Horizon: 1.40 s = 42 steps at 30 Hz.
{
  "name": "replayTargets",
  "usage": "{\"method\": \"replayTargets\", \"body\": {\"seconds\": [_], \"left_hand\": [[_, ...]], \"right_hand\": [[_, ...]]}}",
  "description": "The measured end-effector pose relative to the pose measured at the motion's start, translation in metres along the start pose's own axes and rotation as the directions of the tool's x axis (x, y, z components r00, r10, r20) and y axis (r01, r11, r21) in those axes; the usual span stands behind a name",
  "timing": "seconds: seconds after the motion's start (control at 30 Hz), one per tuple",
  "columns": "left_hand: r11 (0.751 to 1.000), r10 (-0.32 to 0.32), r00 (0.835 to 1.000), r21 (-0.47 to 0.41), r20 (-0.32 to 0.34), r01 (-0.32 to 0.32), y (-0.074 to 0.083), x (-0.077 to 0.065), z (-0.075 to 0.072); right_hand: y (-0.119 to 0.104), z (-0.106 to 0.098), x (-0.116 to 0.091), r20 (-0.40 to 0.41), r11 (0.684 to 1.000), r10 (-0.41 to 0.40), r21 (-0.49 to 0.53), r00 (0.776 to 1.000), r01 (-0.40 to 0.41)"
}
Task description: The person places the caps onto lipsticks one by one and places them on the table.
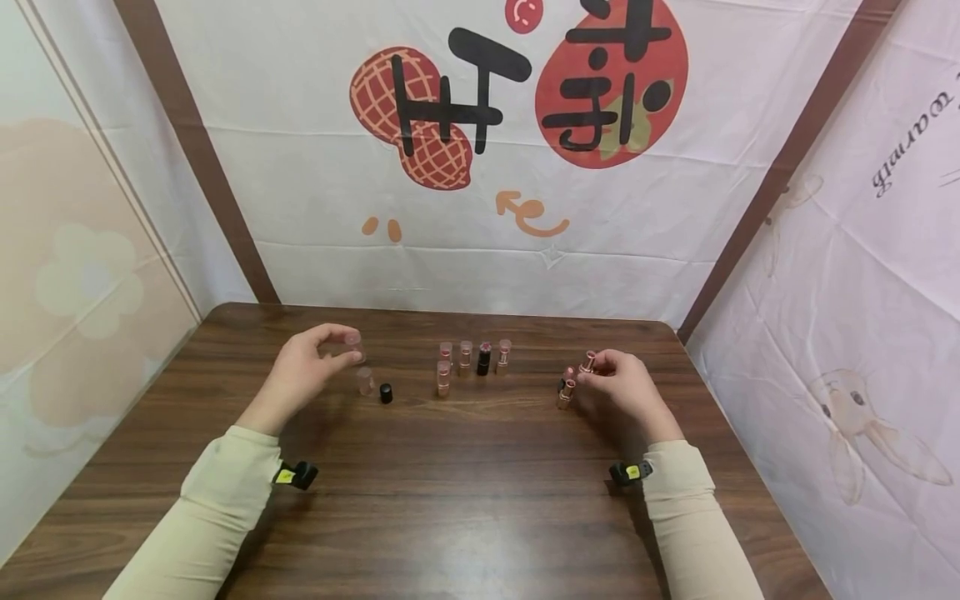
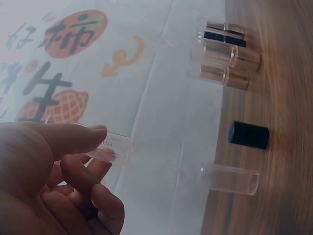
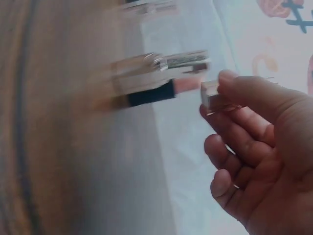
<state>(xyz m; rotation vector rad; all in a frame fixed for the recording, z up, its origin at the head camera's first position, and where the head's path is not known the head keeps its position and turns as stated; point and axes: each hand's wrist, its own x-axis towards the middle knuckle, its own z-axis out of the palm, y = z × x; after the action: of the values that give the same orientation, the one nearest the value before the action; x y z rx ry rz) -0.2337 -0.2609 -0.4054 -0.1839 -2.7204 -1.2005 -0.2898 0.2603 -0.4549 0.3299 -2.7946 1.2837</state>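
Observation:
My left hand (image 1: 300, 371) pinches a clear lipstick cap (image 2: 122, 145) between thumb and fingers, raised above the table. Below it a second clear cap (image 2: 232, 179) stands beside a black cap (image 2: 249, 135). Over on the right side, my right hand (image 1: 630, 390) grips a rose-gold lipstick (image 1: 588, 362) by thumb and fingertips; most of its body is hidden by the fingers in the right wrist view. Close to those fingers stand an uncapped gold lipstick (image 1: 566, 395) and a black lipstick (image 3: 152, 93) with its pink bullet showing.
Several lipsticks stand mid-table, among them a black one (image 1: 484, 360) and a clear-capped one (image 1: 443, 380) nearer me. The brown wooden table (image 1: 450, 492) ends at a printed white cloth (image 1: 480, 267), with another cloth (image 1: 840, 333) along the right.

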Motion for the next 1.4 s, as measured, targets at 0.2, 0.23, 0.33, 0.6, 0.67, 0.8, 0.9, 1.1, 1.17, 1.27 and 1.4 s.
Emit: {"method": "replayTargets", "body": {"seconds": [0.2, 0.23, 0.33, 0.6, 0.67, 0.8, 0.9, 1.1, 1.17, 1.27, 1.4], "left_hand": [[0.999, 0.033, 0.999, -0.012, 0.011, -0.033, 0.012, -0.003, 0.001], [0.999, 0.037, 0.999, -0.012, 0.012, -0.037, 0.014, -0.004, 0.001], [0.999, 0.051, 0.999, -0.002, 0.005, -0.051, 0.017, -0.007, 0.001], [0.996, 0.085, 0.996, -0.023, -0.007, -0.086, 0.03, -0.012, 0.002], [0.995, 0.093, 0.996, -0.045, 0.012, -0.092, 0.035, -0.014, 0.003], [0.99, 0.098, 0.993, -0.112, 0.071, -0.09, 0.043, -0.019, 0.007], [0.985, 0.103, 0.99, -0.148, 0.1, -0.088, 0.047, -0.023, 0.011], [0.984, 0.127, 0.986, -0.139, 0.112, -0.111, 0.06, -0.029, 0.021], [0.982, 0.14, 0.983, -0.14, 0.121, -0.123, 0.065, -0.031, 0.025], [0.979, 0.16, 0.978, -0.151, 0.133, -0.14, 0.071, -0.035, 0.031], [0.977, 0.172, 0.975, -0.155, 0.144, -0.149, 0.077, -0.04, 0.038]], "right_hand": [[-0.03, -0.004, -0.005, -0.083, 0.998, -0.046, 0.035, 0.995, 0.049], [-0.036, -0.003, -0.007, -0.083, 0.998, -0.052, 0.042, 0.995, 0.056], [-0.052, 0.001, -0.012, -0.077, 0.995, -0.069, 0.06, 0.995, 0.074], [-0.087, 0.016, -0.023, -0.039, 0.985, -0.161, 0.058, 0.986, 0.163], [-0.094, 0.022, -0.025, -0.031, 0.982, -0.178, 0.062, 0.984, 0.179], [-0.103, 0.038, -0.029, -0.007, 0.979, -0.183, 0.093, 0.983, 0.183], [-0.108, 0.052, -0.032, 0.018, 0.976, -0.177, 0.129, 0.984, 0.173], [-0.116, 0.082, -0.04, 0.08, 0.975, -0.184, 0.142, 0.98, 0.172], [-0.117, 0.091, -0.042, 0.097, 0.974, -0.205, 0.117, 0.974, 0.193], [-0.117, 0.103, -0.045, 0.119, 0.967, -0.249, 0.079, 0.961, 0.241], [-0.118, 0.117, -0.05, 0.162, 0.952, -0.307, 0.06, 0.938, 0.301]]}}
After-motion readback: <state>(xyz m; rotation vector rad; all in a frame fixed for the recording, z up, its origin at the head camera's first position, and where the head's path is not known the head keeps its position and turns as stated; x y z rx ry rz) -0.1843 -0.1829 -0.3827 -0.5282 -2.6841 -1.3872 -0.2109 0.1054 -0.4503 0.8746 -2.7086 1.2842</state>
